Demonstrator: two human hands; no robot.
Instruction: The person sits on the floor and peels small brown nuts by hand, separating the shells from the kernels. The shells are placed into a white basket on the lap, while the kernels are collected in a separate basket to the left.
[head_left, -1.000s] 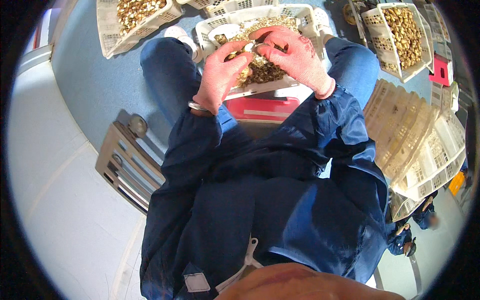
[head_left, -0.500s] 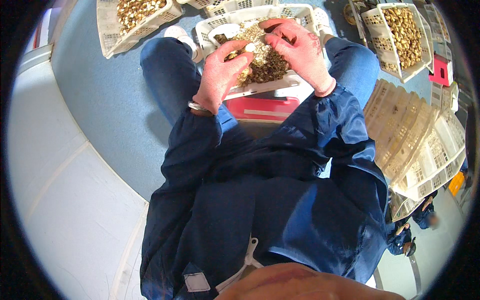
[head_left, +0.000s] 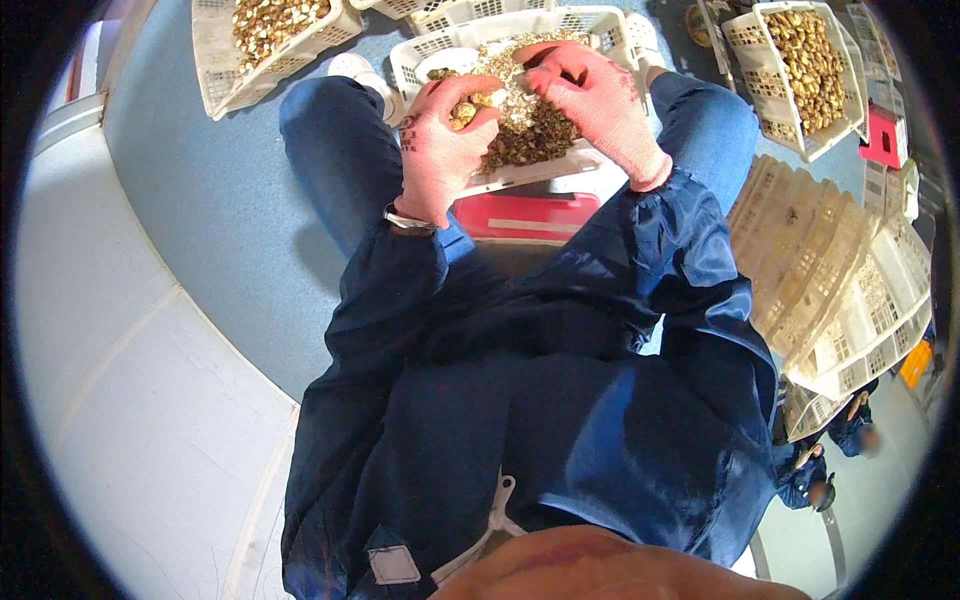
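Note:
In front of my knees a white perforated crate [head_left: 612, 22] holds pale chips and dark brown bits. My left hand [head_left: 440, 150], in a pink glove, is curled over the crate's left part, closed around a small golden-brown mushroom [head_left: 463, 113] with a whitish end. Facing it, my right hand [head_left: 600, 105], gloved the same way, bends its fingers into a pinch above the crate's right part. What sits between those fingers, if anything, is too hidden to name. A white object [head_left: 450, 62] lies at the crate's left side, beyond my left hand.
A red box [head_left: 525, 215] stands beneath the crate, between my legs. Crates of golden-brown mushrooms are at the far left [head_left: 340, 22] and far right [head_left: 850, 110]. Stacked white crates [head_left: 800, 250] lean on my right; a pale wall [head_left: 110, 330] runs along my left. Two people [head_left: 805, 480] are farther off.
My left hand has turned and its fingers curl farther around the mushroom, showing more of its brown side. My right hand has shifted only slightly.

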